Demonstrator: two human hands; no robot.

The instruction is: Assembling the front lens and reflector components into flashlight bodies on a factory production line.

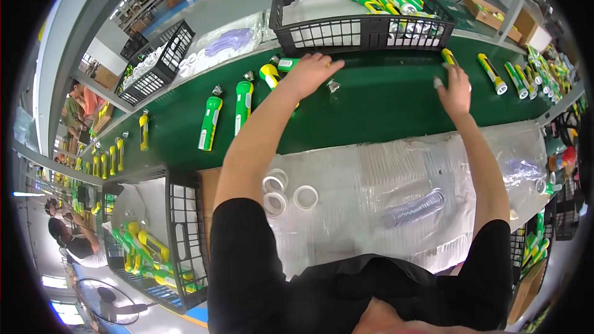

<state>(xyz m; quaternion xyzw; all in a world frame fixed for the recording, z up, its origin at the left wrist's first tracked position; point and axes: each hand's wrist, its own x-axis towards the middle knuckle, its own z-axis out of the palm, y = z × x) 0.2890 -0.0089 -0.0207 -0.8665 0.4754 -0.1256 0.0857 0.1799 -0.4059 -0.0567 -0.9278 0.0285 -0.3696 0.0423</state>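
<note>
My left hand (309, 74) is closed over a green and white flashlight (288, 64) lying crosswise on the green conveyor belt (365, 111); its far end is hidden under my fingers. A yellow-headed flashlight (270, 75) lies just left of that wrist, partly behind my forearm. To the right of the hand sits a small silver reflector cup (333, 86). My right hand (456, 89) is open, thumb apart, with its fingertips at the near end of a yellow and black flashlight (450, 57). Green flashlights (211, 124) with silver pieces at their tops lie farther left.
A black crate (362, 31) holding flashlights stands beyond the belt. Nearer me, white rings (306, 198) and a stack of clear discs (416, 208) rest on a plastic-covered surface (346, 229). Another crate (185, 235) of flashlights is at left. More flashlights (492, 74) lie at right.
</note>
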